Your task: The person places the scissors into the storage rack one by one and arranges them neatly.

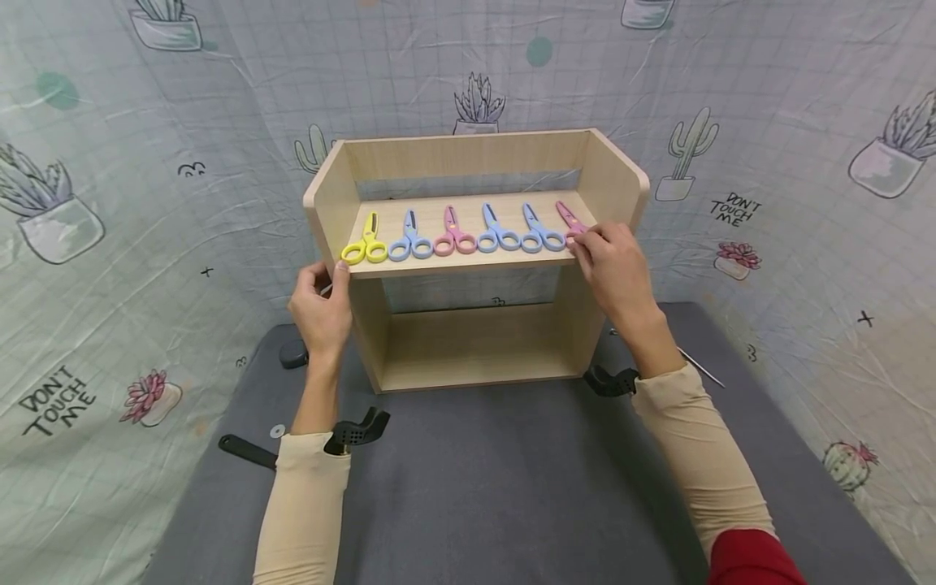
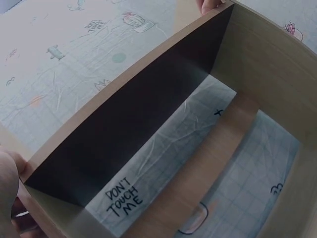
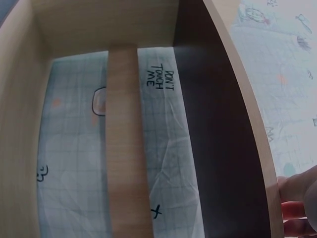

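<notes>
A row of several small scissors lies on the upper board of a light wooden shelf unit, blades pointing to the back. At the left end are yellow scissors, beside blue scissors. Pink scissors and two more blue pairs follow. My right hand pinches the handle of the rightmost pink scissors, covering part of it. My left hand grips the board's left front corner, its thumb by the yellow scissors. Both wrist views show the shelf's underside, with the left thumb and right thumb at the edge.
The unit stands on a dark grey table, its lower compartment facing me. Left on the table are a black handle, a washer-like disc and a dark rounded object. A thin metal rod lies right.
</notes>
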`<action>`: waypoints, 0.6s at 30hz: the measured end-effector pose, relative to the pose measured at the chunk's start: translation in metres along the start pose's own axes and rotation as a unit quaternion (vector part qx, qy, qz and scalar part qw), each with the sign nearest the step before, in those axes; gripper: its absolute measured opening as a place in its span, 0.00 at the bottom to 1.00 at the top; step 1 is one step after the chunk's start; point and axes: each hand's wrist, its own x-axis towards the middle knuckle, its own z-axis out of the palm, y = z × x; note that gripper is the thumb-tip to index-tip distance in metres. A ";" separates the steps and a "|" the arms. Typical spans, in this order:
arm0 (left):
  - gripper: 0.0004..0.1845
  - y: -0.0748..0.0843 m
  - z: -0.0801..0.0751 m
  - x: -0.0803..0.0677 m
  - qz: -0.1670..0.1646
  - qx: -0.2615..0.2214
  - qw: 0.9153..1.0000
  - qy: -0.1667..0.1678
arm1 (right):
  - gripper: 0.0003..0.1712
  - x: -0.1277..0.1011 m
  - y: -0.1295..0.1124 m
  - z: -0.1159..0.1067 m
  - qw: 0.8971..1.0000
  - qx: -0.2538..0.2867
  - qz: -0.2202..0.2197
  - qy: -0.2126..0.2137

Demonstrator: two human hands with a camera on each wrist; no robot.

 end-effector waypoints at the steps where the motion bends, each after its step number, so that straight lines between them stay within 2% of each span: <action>1: 0.21 0.000 0.000 0.000 -0.002 -0.002 1.000 -0.002 | 0.13 0.000 0.000 0.000 1.000 -0.001 0.000 0.002; 8: 0.23 0.002 -0.007 0.001 -0.036 0.005 0.999 -0.033 | 0.19 -0.011 -0.005 -0.004 0.999 0.023 0.003 0.044; 11: 0.24 0.005 -0.012 0.001 -0.034 0.018 0.998 -0.039 | 0.19 -0.018 -0.009 -0.009 0.998 0.027 0.006 0.059; 14: 0.23 0.011 -0.016 -0.003 -0.006 0.030 0.999 -0.024 | 0.20 -0.026 -0.012 -0.015 0.998 0.027 0.004 0.061; 18: 0.18 0.025 -0.021 -0.013 0.064 0.062 0.996 0.019 | 0.23 -0.038 -0.019 -0.022 0.997 0.036 -0.005 0.062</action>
